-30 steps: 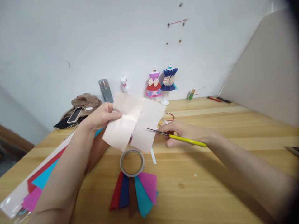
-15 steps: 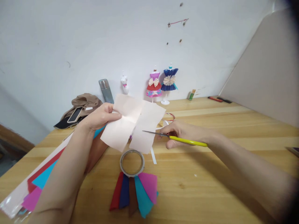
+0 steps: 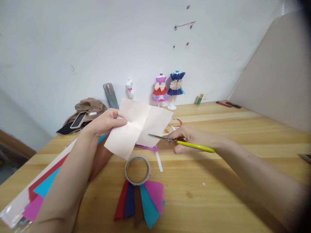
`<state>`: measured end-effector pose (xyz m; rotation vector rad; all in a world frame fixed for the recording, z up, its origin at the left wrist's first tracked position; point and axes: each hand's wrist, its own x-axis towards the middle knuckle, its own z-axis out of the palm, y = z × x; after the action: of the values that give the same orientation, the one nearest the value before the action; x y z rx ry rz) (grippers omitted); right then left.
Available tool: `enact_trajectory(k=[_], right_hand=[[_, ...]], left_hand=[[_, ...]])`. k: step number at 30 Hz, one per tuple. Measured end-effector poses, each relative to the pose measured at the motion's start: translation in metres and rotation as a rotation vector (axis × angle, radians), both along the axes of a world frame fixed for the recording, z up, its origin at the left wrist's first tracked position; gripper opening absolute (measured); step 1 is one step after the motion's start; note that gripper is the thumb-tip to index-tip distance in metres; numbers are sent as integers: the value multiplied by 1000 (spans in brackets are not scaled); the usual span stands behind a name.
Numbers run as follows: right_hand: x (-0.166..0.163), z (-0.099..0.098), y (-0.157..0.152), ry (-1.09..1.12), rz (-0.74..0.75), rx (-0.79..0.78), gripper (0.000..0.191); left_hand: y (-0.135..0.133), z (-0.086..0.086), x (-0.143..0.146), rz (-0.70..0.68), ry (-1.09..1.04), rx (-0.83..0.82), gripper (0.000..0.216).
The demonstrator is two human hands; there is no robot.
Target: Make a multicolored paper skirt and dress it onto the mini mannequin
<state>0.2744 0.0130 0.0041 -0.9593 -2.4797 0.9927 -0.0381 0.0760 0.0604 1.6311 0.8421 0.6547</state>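
My left hand (image 3: pixel 107 122) pinches the left side of a pale pink sheet of paper (image 3: pixel 127 129) between thumb and fingers. The sheet is held up above the table, creased, with its right part angled away. My right hand (image 3: pixel 181 139) grips yellow-handled scissors (image 3: pixel 194 146). Their metal blades point left, along the lower edge of the sheet's right part. Whether the blades are apart is hard to make out. Below the sheet lies a roll of tape (image 3: pixel 137 184), with a fan of coloured paper strips (image 3: pixel 141 204) by its near side.
Behind the paper stand two small dress forms in paper dresses, one pink and red (image 3: pixel 160 89), one blue (image 3: pixel 177 84). A bare white form (image 3: pixel 130 89), a flask (image 3: pixel 111 96) and a phone (image 3: pixel 78 120) on cloth are to the left. Coloured sheets (image 3: pixel 48 181) lie under my left arm.
The part of the sheet below the blades no longer shows, and a purple piece on the table is now visible there. Both hands have barely moved.
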Motion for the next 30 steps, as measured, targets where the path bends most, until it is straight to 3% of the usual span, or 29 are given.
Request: enact_trajectory(k=[11,25,30], right_hand=[[-5,-3,2,1,-56,34,50],[-6,-13,5,125,31,38,51],[-11,-15,3,157,14,41,43]], left_hand=[[2,-5,3,-46,-157,-91,18],[3,-9,7,-64,-164,-109,18],[1,-11,10,-69,-136,-108,19]])
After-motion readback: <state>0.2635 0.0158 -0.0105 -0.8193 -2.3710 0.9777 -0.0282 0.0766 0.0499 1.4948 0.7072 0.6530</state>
